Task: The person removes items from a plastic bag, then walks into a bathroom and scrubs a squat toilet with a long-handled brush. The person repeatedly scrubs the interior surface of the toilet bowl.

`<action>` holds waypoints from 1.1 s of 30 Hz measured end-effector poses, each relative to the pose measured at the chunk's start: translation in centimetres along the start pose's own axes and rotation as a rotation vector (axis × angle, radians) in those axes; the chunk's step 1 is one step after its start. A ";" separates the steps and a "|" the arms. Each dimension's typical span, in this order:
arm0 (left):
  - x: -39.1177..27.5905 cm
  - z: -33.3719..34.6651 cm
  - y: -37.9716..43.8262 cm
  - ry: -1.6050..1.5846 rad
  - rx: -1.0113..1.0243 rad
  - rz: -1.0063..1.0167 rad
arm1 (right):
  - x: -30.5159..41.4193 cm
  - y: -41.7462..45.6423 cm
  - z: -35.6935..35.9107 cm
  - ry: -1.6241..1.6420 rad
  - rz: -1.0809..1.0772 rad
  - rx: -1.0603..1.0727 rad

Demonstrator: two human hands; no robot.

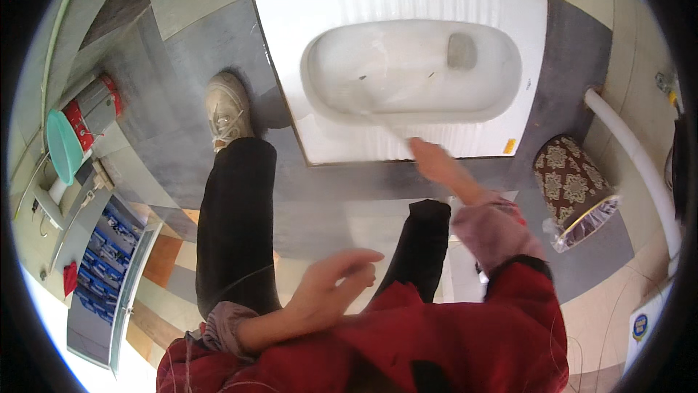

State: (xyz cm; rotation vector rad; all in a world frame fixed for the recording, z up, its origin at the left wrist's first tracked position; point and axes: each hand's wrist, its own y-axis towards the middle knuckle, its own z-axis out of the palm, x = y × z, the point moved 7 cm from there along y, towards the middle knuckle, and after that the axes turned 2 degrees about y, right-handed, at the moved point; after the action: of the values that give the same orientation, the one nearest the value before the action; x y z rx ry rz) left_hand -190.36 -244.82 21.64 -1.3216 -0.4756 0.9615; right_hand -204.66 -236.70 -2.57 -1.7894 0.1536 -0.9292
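A white ceramic squat toilet (283, 33) is set into the grey tiled floor ahead of me. My right hand (439, 164) grips the pale handle (390, 130) of what looks like a toilet brush, just over the toilet's near rim. Slanting down to the left, the handle reaches into the basin; its far end is blurred. Two small dark specks lie in the basin, and its drain opening (462, 50) is at the right. Over my lap, my left hand (330, 286) holds nothing, with its fingers loosely bent and partly apart.
A patterned waste bin (570, 175) with a plastic liner stands at the right, near a white pipe (632, 158) along the wall. At the left are a green basin (64, 145) and a red-and-grey container (92, 112). My left shoe (228, 104) is beside the toilet.
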 end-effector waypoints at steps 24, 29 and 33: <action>-5.5 -5.8 -4.3 -0.364 0.055 0.168 | -2.6 -8.3 -11.0 0.253 0.625 0.218; -6.6 -6.8 -4.3 -0.285 0.104 0.198 | 5.0 0.7 -8.4 0.085 0.274 0.416; -6.4 -7.3 -3.8 -0.268 0.081 0.204 | -1.2 5.2 -8.8 -0.602 0.032 0.328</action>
State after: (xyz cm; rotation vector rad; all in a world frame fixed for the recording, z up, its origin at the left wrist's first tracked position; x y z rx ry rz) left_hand -187.04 -254.15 25.00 -1.1888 -0.5064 1.3241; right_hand -209.58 -244.85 -6.38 -1.6718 -0.3343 -0.3348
